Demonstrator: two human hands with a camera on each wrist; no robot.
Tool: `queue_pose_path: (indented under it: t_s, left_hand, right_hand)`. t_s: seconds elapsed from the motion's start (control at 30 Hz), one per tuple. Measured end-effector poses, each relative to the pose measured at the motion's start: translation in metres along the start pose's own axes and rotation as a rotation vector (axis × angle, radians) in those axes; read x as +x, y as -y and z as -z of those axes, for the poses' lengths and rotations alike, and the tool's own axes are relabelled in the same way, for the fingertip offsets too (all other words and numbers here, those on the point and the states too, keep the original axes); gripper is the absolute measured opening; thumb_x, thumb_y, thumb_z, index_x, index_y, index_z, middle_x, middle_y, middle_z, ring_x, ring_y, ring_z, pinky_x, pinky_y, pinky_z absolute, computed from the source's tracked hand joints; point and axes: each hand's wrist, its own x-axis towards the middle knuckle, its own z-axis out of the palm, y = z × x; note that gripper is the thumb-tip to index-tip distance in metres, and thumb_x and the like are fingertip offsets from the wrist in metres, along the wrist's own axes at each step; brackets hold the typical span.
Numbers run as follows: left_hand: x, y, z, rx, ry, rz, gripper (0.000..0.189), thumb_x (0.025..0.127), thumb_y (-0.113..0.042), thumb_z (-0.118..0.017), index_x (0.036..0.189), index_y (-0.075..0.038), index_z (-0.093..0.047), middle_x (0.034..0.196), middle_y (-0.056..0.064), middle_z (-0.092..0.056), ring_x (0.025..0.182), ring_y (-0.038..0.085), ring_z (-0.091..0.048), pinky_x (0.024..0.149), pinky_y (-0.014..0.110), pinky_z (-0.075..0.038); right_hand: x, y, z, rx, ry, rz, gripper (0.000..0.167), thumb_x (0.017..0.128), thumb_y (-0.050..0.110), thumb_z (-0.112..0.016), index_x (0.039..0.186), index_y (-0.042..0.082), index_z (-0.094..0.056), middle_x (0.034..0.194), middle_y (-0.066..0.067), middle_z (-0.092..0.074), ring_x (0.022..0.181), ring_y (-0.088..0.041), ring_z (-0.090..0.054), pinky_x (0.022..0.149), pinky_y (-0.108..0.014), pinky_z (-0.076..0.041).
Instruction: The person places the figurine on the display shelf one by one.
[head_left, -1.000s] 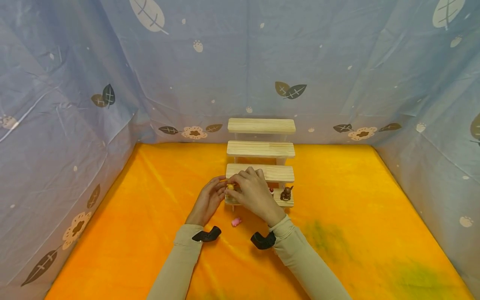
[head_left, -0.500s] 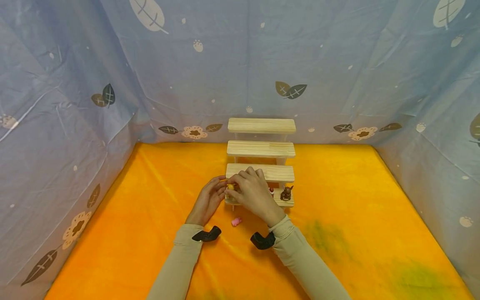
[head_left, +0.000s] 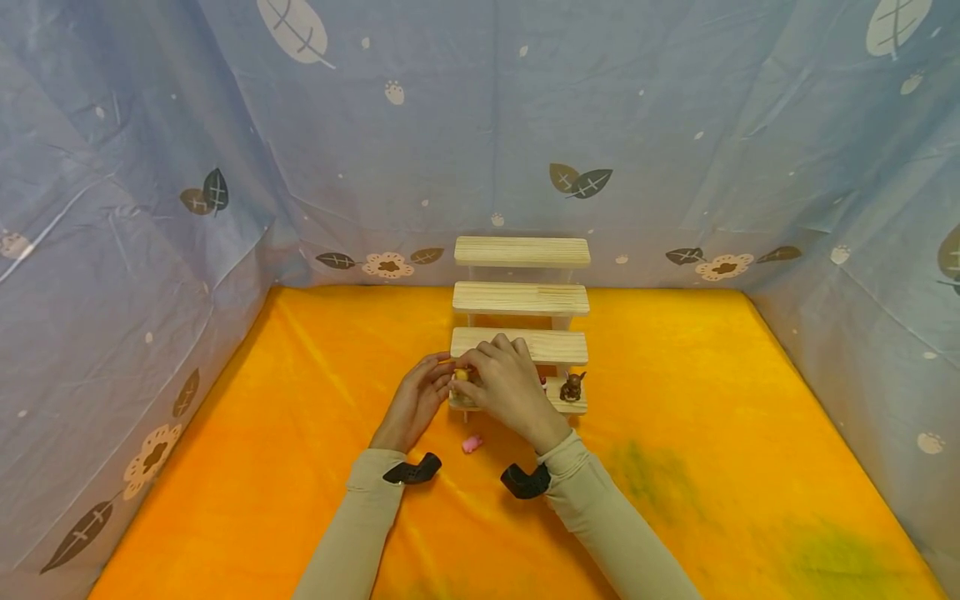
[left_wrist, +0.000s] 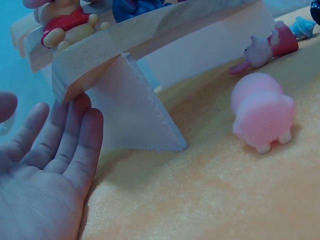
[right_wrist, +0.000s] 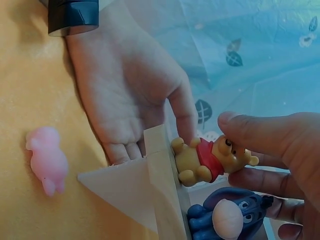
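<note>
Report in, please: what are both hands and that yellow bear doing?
Right hand holding yellow bear by the head; bear upright on lowest shelf. Left hand open at shelf's end. Blue donkey close beside bear.

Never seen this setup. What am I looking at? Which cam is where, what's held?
No robot here: a person works bare-handed. The wide picture is from a head camera looking forward and down; the two close-ups come from cameras on the left and right wrists.

A stepped wooden shelf stands on an orange cloth. On its lowest board sit a yellow bear figure in red, a blue donkey figure and a brown figure. A pink figure is on the cloth in front.

The right hand holds the bear by its head, thumb and finger about it. The left hand holds nothing; its fingertips are at the lowest board's end.
</note>
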Motion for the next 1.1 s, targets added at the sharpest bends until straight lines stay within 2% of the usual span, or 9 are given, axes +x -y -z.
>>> queue_pose_path:
  t_s: [0.23,0.43,0.57,0.73,0.83,1.0,1.1]
  left_hand:
    - [0.0,0.0,-0.003,-0.003,0.012,-0.003,0.03,0.11,-0.034,-0.042,0.128,-0.014,-0.053,0.12,-0.001,-0.067,0.106,0.011,-0.062,0.092,0.021,-0.05]
    - [0.002,0.001,-0.004,-0.014,0.026,0.002,0.028,0.11,-0.031,-0.039,0.127,-0.012,-0.051,0.116,0.0,-0.068,0.111,0.013,-0.06,0.097,0.025,-0.048]
    - [0.002,0.002,-0.005,-0.009,0.009,-0.002,0.028,0.11,-0.032,-0.041,0.127,-0.012,-0.052,0.118,0.0,-0.067,0.113,0.014,-0.059,0.098,0.025,-0.048]
    - [0.0,0.003,-0.005,-0.006,-0.017,0.002,0.029,0.11,-0.033,-0.042,0.127,-0.012,-0.052,0.119,0.001,-0.065,0.109,0.014,-0.06,0.095,0.024,-0.049]
    - [-0.001,0.004,-0.004,-0.007,-0.036,0.014,0.029,0.11,-0.032,-0.042,0.128,-0.011,-0.05,0.119,0.001,-0.063,0.107,0.013,-0.06,0.093,0.023,-0.049]
    - [0.001,0.002,-0.005,0.001,-0.042,0.016,0.031,0.109,-0.033,-0.043,0.131,-0.011,-0.05,0.125,0.004,-0.063,0.113,0.016,-0.059,0.095,0.024,-0.05]
    - [0.0,0.001,-0.004,0.003,-0.039,0.015,0.032,0.109,-0.033,-0.043,0.131,-0.011,-0.05,0.126,0.004,-0.062,0.114,0.016,-0.058,0.096,0.025,-0.05]
  right_hand:
    - [-0.001,-0.004,0.005,0.081,-0.038,-0.011,0.03,0.088,0.042,-0.077,0.107,0.018,-0.076,0.099,0.003,-0.074,0.087,-0.019,-0.051,0.08,-0.036,-0.031]
    - [-0.002,-0.008,0.016,0.138,-0.104,-0.018,0.027,0.091,0.04,-0.074,0.106,0.018,-0.076,0.098,0.002,-0.073,0.086,-0.018,-0.052,0.079,-0.034,-0.032]
    - [-0.003,-0.008,0.028,0.188,-0.13,-0.017,0.023,0.094,0.037,-0.071,0.107,0.017,-0.076,0.098,0.002,-0.073,0.085,-0.018,-0.051,0.079,-0.035,-0.034]
    - [-0.008,-0.004,0.049,0.329,-0.105,-0.052,0.026,0.101,0.038,-0.061,0.109,0.017,-0.075,0.104,0.002,-0.071,0.089,-0.016,-0.052,0.081,-0.033,-0.042]
    - [-0.012,-0.003,0.061,0.41,-0.09,-0.051,0.025,0.103,0.035,-0.059,0.111,0.016,-0.074,0.102,0.002,-0.069,0.087,-0.015,-0.053,0.075,-0.031,-0.046]
    - [-0.021,-0.008,0.079,0.47,-0.105,-0.015,0.021,0.102,0.027,-0.061,0.112,0.014,-0.074,0.094,0.003,-0.068,0.071,-0.012,-0.053,0.062,-0.026,-0.046]
    - [-0.028,-0.01,0.085,0.491,-0.09,-0.009,0.019,0.102,0.026,-0.061,0.112,0.015,-0.074,0.096,0.004,-0.069,0.069,-0.012,-0.053,0.063,-0.025,-0.047]
